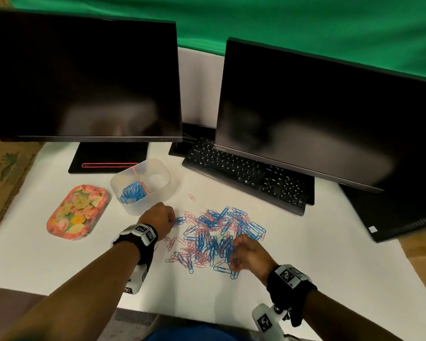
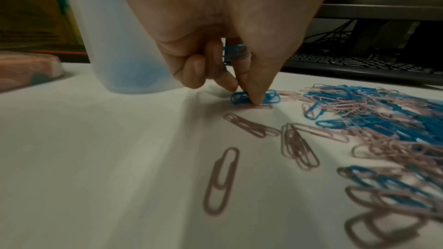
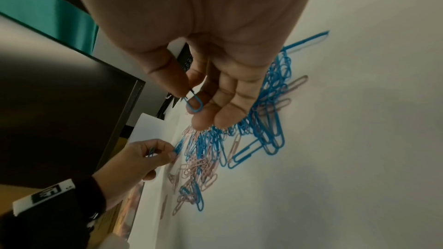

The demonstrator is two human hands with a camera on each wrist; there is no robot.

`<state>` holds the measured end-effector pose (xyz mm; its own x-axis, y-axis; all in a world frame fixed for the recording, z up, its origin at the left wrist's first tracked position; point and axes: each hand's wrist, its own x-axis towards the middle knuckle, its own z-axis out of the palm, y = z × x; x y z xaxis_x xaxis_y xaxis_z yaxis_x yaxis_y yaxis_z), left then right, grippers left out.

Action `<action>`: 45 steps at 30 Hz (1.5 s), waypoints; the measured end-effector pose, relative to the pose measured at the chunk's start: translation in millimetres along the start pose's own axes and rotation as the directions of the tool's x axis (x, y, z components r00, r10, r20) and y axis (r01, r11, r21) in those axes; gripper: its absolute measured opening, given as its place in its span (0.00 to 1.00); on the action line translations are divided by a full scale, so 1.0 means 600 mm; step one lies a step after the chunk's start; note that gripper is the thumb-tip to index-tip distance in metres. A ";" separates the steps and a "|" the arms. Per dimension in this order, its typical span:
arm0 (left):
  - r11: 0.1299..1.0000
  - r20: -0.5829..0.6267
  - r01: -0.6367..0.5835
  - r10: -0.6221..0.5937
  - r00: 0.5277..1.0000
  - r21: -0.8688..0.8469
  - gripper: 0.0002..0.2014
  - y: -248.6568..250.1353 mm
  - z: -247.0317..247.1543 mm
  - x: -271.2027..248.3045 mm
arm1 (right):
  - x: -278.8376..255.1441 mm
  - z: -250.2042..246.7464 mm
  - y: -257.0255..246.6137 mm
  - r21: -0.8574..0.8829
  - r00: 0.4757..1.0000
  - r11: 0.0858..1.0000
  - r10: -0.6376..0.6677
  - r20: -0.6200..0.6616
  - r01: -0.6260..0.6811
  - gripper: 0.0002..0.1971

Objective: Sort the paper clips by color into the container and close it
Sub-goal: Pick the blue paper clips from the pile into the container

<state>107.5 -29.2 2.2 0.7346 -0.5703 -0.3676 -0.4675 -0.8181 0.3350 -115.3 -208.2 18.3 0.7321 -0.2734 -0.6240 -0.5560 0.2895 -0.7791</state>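
A mixed pile of blue and pink paper clips [image 1: 219,237] lies on the white table. Behind its left side stands the translucent container [image 1: 140,185]; blue clips fill its left compartment, and the right one looks empty. My left hand [image 1: 171,219] is at the pile's left edge. It keeps blue clips [image 2: 235,52] tucked in its curled fingers while its thumb and forefinger pinch another blue clip [image 2: 271,97] lying on the table. My right hand [image 1: 235,252] hovers over the pile's near side, thumb and forefinger pinching one blue clip [image 3: 194,103].
The floral lid [image 1: 76,212] lies left of the container. Two dark monitors [image 1: 84,77] and a black keyboard [image 1: 246,173] fill the back of the table. A lone pink clip [image 1: 191,197] lies between container and pile. Cardboard boxes [image 1: 8,166] stand at the left.
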 end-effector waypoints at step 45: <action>-0.136 0.251 0.229 -0.170 0.953 -0.964 0.16 0.002 -0.071 -0.070 | 0.019 0.075 0.015 -0.878 0.884 -0.111 0.029 0.466 0.466 0.15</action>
<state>97.3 -3.4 55.2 0.6562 -0.4229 -0.6249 0.7061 0.0521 0.7062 -94.1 -167.7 6.7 0.8144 0.1939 -0.5469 0.0571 -0.9647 -0.2570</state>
